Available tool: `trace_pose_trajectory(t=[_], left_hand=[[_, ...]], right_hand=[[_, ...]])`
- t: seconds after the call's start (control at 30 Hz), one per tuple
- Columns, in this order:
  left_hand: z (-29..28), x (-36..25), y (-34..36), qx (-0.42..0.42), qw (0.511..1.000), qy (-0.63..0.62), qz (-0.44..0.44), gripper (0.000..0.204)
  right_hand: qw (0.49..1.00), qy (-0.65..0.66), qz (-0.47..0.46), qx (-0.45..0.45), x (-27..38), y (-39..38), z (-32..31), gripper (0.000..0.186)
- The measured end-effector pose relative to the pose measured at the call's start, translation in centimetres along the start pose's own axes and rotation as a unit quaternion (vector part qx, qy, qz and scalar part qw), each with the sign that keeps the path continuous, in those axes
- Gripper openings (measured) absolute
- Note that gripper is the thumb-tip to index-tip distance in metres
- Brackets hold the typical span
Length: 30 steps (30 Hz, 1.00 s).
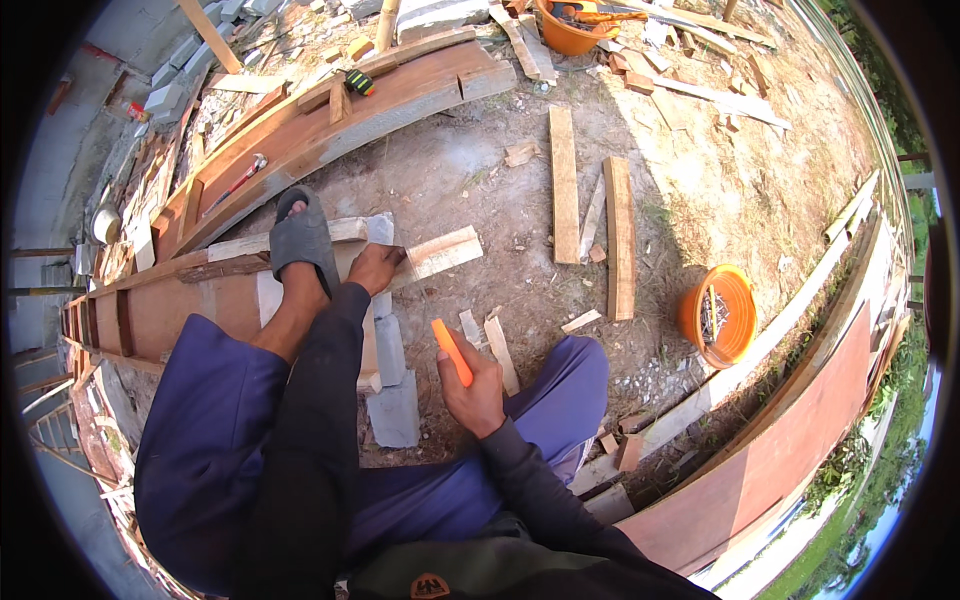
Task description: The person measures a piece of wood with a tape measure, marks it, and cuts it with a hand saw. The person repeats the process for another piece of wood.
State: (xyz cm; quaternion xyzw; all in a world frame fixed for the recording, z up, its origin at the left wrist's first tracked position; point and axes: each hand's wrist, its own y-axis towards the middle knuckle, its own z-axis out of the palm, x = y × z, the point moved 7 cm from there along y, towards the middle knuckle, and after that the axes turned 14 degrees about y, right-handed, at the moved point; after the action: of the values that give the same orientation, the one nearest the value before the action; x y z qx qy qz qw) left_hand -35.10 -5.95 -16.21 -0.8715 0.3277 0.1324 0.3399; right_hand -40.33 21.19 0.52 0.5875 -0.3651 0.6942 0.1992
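My left hand [374,268] is closed on the near end of a short wooden board [440,256], which points out to the right over the ground. Just left of it, my sandalled foot [303,240] rests on a wooden strip [348,230] along the edge of a long wooden panel frame [180,308]. My right hand [474,392], lower and nearer to me, is wrapped round a flat orange tool handle [452,352]. Its working end cannot be made out. The handle is apart from the board. Grey blocks [393,412] lie between my legs.
An orange bucket [738,318] with nails stands at right; another orange bucket [566,38] is at the far side. Two planks [563,190] lie ahead. A hammer [240,180] and tape measure [360,82] rest on a long wooden form [400,112]. A large brown panel [770,440] is at right.
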Motion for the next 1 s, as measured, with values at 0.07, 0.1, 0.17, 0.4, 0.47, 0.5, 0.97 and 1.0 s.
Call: trace_pose_trajectory(t=[0.07, 0.1, 0.17, 0.4, 0.47, 0.5, 0.97, 1.0], left_hand=[[-0.2, 0.4, -0.1, 0.004, 1.000, 0.001, -0.004, 0.045], [-0.1, 0.3, -0.1, 0.016, 1.000, 0.013, -0.019, 0.045], [0.0, 0.3, -0.1, 0.019, 0.999, 0.024, -0.029, 0.046], [1.3, 2.0, 1.0, -0.022, 0.998, -0.053, 0.016, 0.046], [1.7, 2.8, 0.7, 0.004, 0.999, -0.036, 0.001, 0.045], [1.2, 2.1, 1.1, 0.011, 1.000, -0.030, -0.001, 0.045], [-12.4, -3.6, 10.3, -0.245, 0.947, -0.196, -0.065, 0.033], [-13.9, -4.0, 12.4, -0.272, 0.940, -0.194, -0.066, 0.033]], right_hand=[[1.000, -0.004, -0.010, -0.004, 0.0, -0.5, -0.5, 0.038], [1.000, -0.005, -0.016, -0.004, 0.0, -0.8, -0.9, 0.037], [1.000, -0.008, 0.020, 0.002, -0.1, -2.0, -1.6, 0.039], [0.999, -0.031, -0.019, -0.003, 0.3, 2.3, 0.5, 0.039], [0.999, -0.028, -0.018, 0.000, 0.4, -0.3, -0.7, 0.040], [0.999, -0.028, -0.025, 0.001, 0.3, -1.3, -1.7, 0.040], [0.915, -0.379, -0.095, -0.099, -7.9, 12.2, -10.7, 0.056], [0.920, -0.372, -0.107, -0.062, -8.4, 13.6, -9.8, 0.051]])
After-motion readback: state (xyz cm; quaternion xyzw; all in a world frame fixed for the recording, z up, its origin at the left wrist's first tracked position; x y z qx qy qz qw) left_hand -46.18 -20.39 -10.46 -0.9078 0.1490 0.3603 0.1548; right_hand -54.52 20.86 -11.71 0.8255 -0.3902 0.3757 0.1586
